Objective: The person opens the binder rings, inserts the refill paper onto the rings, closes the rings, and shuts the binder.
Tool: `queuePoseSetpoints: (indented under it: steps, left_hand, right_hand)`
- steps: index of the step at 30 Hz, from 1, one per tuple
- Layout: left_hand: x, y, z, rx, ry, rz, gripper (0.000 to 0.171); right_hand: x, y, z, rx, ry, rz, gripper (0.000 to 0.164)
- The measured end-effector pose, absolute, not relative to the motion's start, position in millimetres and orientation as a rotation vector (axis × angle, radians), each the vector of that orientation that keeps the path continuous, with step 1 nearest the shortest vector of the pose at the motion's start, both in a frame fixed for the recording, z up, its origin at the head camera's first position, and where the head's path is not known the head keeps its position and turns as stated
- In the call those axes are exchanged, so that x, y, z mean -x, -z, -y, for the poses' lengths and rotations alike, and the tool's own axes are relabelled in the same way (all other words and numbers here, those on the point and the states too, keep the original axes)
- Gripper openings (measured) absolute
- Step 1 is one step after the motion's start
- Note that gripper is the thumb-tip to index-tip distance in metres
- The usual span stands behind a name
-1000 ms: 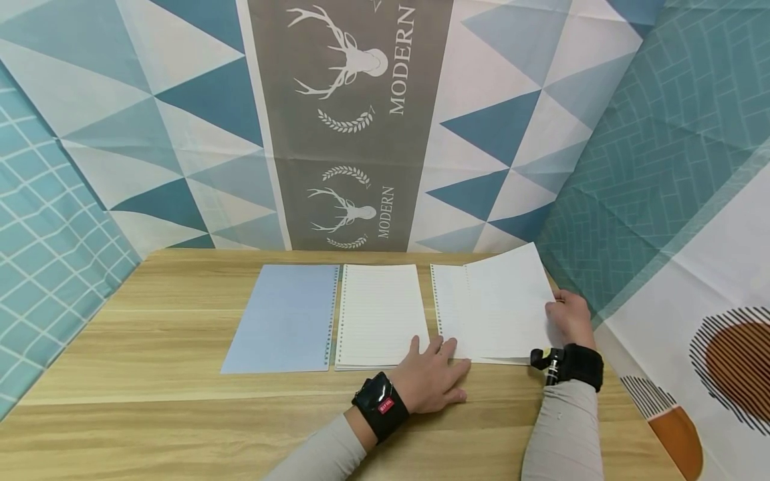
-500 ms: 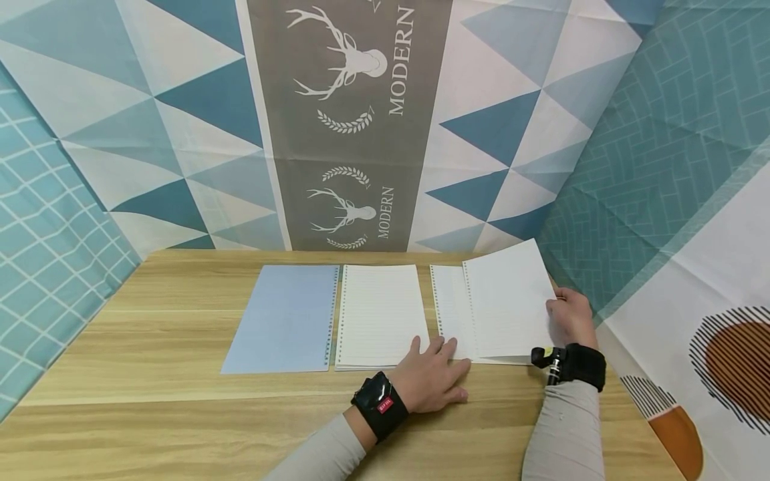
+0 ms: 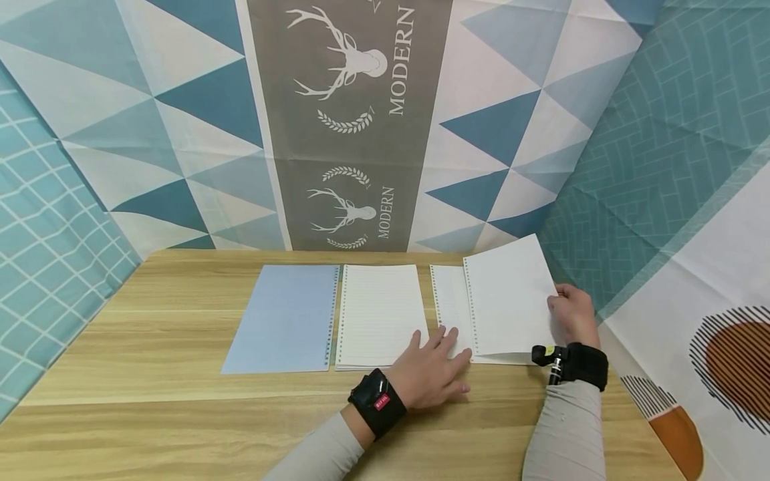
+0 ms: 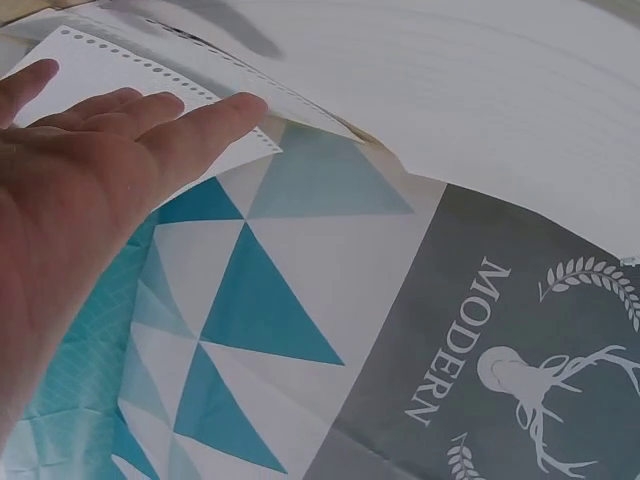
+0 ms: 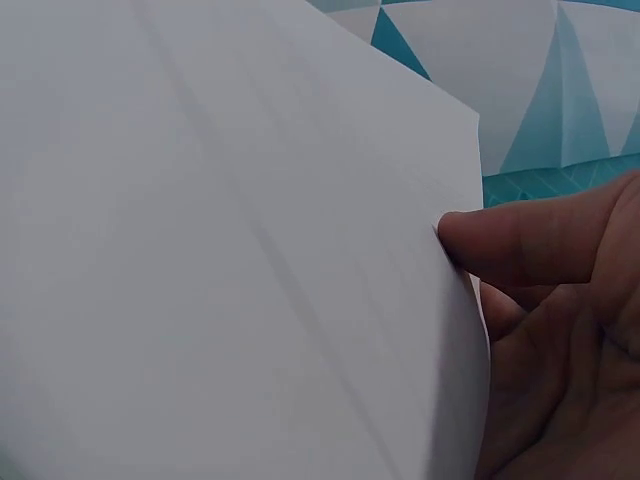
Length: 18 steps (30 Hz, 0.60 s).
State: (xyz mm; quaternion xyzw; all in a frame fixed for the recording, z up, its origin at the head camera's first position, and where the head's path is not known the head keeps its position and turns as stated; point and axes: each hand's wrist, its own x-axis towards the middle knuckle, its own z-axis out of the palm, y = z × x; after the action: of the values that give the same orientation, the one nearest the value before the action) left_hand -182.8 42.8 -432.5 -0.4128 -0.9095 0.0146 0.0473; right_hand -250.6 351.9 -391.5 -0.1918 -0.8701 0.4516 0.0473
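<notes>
My right hand [image 3: 574, 314] pinches the right edge of a white loose-leaf sheet [image 3: 508, 294] between thumb and fingers. The sheet is lifted and tilted, its punched left edge overlapping a stack of lined paper [image 3: 448, 294] beneath. In the right wrist view the thumb lies on the face of the held sheet [image 5: 250, 250]. My left hand [image 3: 430, 374], fingers spread, is over the front corners of the lined stack and the middle stack of lined loose-leaf paper [image 3: 381, 314]. The left wrist view shows the left hand [image 4: 90, 170] with its fingers extended and nothing gripped.
A light blue punched cover sheet [image 3: 283, 317] lies left of the middle stack. All the paper rests on a wooden table [image 3: 150, 387]. Patterned cloth [image 3: 361, 127] hangs behind the table and along both sides.
The white sheet has risen and slid slightly right and back in my right hand, baring more of the stack under it. My left hand has shifted slightly, its fingers lifting.
</notes>
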Motion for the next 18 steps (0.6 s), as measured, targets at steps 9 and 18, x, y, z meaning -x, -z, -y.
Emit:
queuePoseSetpoints:
  steps: [9,18]
  left_hand:
    - [187,425,-39,1.254,0.018,2.777,0.059]
    - [194,418,-32,1.189,0.025,2.82,0.062]
  right_hand:
    - [249,386,-349,0.57,-1.362,2.625,0.049]
    - [246,378,-349,0.546,-1.37,2.622,0.049]
